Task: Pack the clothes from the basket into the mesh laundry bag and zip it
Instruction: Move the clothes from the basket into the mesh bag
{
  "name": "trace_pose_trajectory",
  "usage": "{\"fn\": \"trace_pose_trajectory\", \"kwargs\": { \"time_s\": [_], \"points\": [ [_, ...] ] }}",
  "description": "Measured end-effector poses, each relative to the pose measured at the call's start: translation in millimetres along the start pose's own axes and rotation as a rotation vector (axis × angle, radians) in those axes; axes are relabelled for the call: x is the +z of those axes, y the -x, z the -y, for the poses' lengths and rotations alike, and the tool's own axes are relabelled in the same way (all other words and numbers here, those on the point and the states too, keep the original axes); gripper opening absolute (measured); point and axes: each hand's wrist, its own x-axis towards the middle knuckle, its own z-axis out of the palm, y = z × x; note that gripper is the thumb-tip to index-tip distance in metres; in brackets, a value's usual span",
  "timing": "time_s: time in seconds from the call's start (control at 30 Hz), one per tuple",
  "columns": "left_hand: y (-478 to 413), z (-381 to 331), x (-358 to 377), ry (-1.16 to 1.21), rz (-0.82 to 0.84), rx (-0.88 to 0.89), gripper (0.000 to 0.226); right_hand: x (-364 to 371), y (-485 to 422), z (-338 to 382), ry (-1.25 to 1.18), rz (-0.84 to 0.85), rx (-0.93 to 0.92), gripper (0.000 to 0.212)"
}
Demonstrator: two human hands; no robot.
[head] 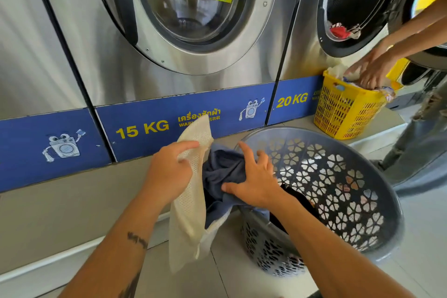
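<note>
Washing machine, 15 KG point(183, 19): steel front, round glass door sitting shut, yellow strip crossing the glass; blue band running below with the yellow lettering.

Washing machine, 20 KG point(358, 7): standing to the right, drum gaping open, a red item point(339, 31) lying at the lip of the drum.

Grey basket point(377, 176): round plastic, flower-shaped cut-outs, leaning on the tiled floor with its mouth tipping toward the viewer, just right of the mesh bag; dark clothing lying inside at the near rim, largely hidden behind the right forearm.

Mesh laundry bag point(191, 201): cream netting, hanging upright just left of the grey basket, mouth gaping toward the right, one corner standing up against the blue band.

Yellow basket point(346, 113): lattice plastic, sitting on the raised ledge below the 20 KG machine, holding pale and patterned laundry.

Navy garment point(222, 172): bunched, lying half inside the bag's mouth, its lower edge trailing over the grey basket's near rim.

Second person's hands point(372, 70): reaching down from the upper right into the yellow basket; grip not discernible.

Left hand point(169, 169): fingers clenching the bag's upper edge, index finger lying along the netting, holding the mouth apart.

Right hand point(256, 181): fingers spreading and curling over the navy garment, thumb pinching the cloth from below, pressing it at the bag's opening.
</note>
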Motion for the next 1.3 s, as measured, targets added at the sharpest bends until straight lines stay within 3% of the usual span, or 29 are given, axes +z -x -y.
{"fn": "trace_pose_trajectory", "kwargs": {
  "time_s": [0.07,0.2,0.27,0.4,0.47,0.53,0.6,0.67,0.73,0.83,0.9,0.97,1.03,1.07,1.17,1.3],
  "points": [
    [0.3,1.8,0.3,-0.012,-0.011,0.017,0.059,2.2,-4.9,-9.2,-0.163,0.107,0.001,0.098],
    [3.4,1.2,-1.0,-0.034,-0.007,0.018,0.058,3.6,-10.5,-13.7,-0.126,0.001,-0.098,0.049],
    [4.6,0.4,-1.8,-0.031,-0.005,0.020,0.059,4.8,-10.9,-11.7,-0.028,-0.057,-0.143,0.040],
    [4.7,1.3,-1.5,-0.002,0.016,0.015,0.058,5.6,2.9,9.7,0.302,-0.220,-0.208,0.042],
    [3.6,0.1,-2.4,0.029,0.024,0.008,0.058,8.5,13.2,25.9,0.411,-0.277,-0.330,0.046],
    [2.6,-1.2,-3.6,0.056,0.014,0.000,0.057,11.8,18.3,36.8,0.433,-0.189,-0.475,0.044],
    [2.9,-1.5,-4.3,0.060,0.002,-0.007,0.057,8.4,18.8,40.0,0.337,-0.026,-0.507,0.040],
    [3.2,-0.3,-4.9,0.049,-0.006,-0.010,0.055,-3.3,15.2,34.0,0.122,0.021,-0.457,0.050],
    [3.2,1.3,-6.3,0.033,-0.008,-0.021,0.054,-15.7,11.2,22.3,-0.054,-0.113,-0.439,0.051],
    [2.6,1.7,-8.3,0.014,-0.013,-0.049,0.054,-26.1,1.5,1.4,-0.103,-0.333,-0.368,0.048],
    [2.5,0.5,-8.0,0.009,-0.016,-0.064,0.055,-26.4,-4.1,-10.5,-0.073,-0.218,-0.181,0.070],
    [3.3,-0.2,-6.4,-0.004,-0.012,-0.067,0.056,-20.0,-6.9,-24.3,-0.288,0.081,0.024,0.092],
    [5.7,-1.5,-5.3,-0.023,-0.002,-0.061,0.056,-9.4,-5.6,-31.4,-0.622,0.298,0.180,0.078],
    [7.0,-2.4,-4.9,-0.030,0.001,-0.059,0.056,-4.2,-4.2,-31.6,-0.674,0.326,0.195,0.065],
    [10.6,-4.5,-5.3,-0.029,0.002,-0.063,0.056,6.2,-2.7,-25.7,-0.491,0.219,0.106,0.030],
    [12.7,-5.3,-5.2,-0.022,0.035,-0.074,0.057,-2.4,3.6,-0.8,-0.031,-0.038,-0.071,0.030]
  ]
}}
